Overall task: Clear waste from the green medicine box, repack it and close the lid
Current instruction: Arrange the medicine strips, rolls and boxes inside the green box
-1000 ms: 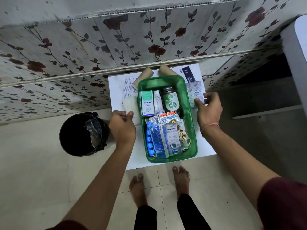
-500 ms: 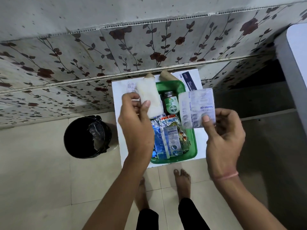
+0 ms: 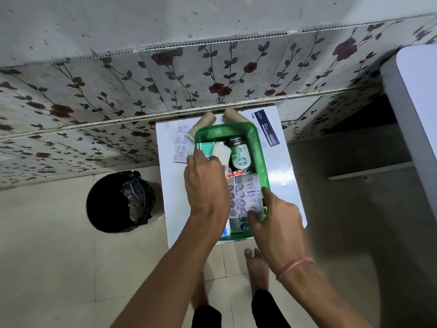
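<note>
The green medicine box (image 3: 259, 147) stands open on a small white table (image 3: 287, 178). Inside it a dark Dettol bottle (image 3: 239, 155) lies near the far end, with a small teal carton (image 3: 205, 147) to its left and foil sachets below. My left hand (image 3: 205, 185) reaches into the box and holds a white gauze roll (image 3: 221, 152) beside the bottle. My right hand (image 3: 275, 220) holds a silver tablet strip (image 3: 246, 195) flat over the near half of the box. The near contents are mostly hidden by both hands.
A black bin (image 3: 119, 202) with a plastic liner stands on the floor left of the table. Two cardboard tubes (image 3: 208, 120), a printed leaflet (image 3: 182, 147) and a dark-blue flat packet (image 3: 267, 129) lie on the table around the box. A patterned wall rises behind.
Both hands lifted the gauze roll and the tablet strip off the table beside the box, then lowered them into the box.
</note>
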